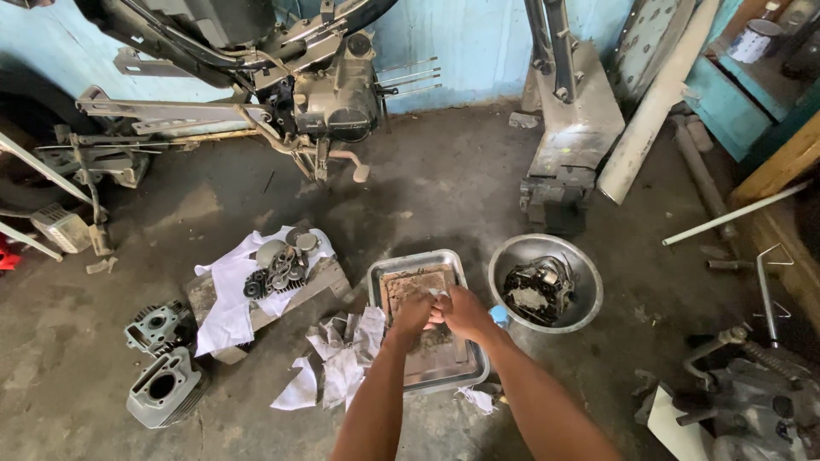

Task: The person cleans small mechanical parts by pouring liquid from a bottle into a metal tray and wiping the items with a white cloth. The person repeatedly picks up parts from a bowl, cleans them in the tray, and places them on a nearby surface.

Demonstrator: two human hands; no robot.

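Low in the middle of the frame, a metal tray [465, 363] sits on the concrete floor [444, 188]. Over it the left hand [412, 313] and right hand [462, 312] meet, both closed around a small whitish piece [438, 294]. Just right stands a steel bowl [584, 271] holding an engine part [536, 288]; white rags [337, 358] lie left.
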